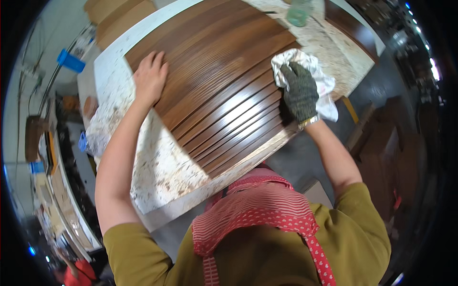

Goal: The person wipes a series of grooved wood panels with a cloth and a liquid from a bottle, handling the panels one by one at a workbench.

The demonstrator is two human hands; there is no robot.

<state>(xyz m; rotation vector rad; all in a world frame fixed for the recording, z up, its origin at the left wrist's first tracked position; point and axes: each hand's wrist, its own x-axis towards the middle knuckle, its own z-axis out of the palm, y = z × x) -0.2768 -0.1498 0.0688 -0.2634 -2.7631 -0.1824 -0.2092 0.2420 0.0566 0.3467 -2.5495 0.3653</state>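
Note:
A glossy dark-brown wooden panel [210,66] with grooves across its near part lies on a white, stain-spattered worktable [160,167]. My left hand [151,78] is bare and rests on the panel's left edge, fingers stretched out flat. At the panel's right edge, my right hand [300,90] wears a dark knitted glove and presses on a crumpled white cloth [325,85]. The cloth spreads out from under the gloved fingers, and its lower end hangs past the panel. Light glares off the grooves between the two arms.
A greenish clear jar [299,13] stands on the table's far right, near another dark-brown panel [350,28]. Cardboard [117,19] lies at the far left. A blue container [71,60] is beside the table's left edge. Someone in red [80,272] is at the lower left.

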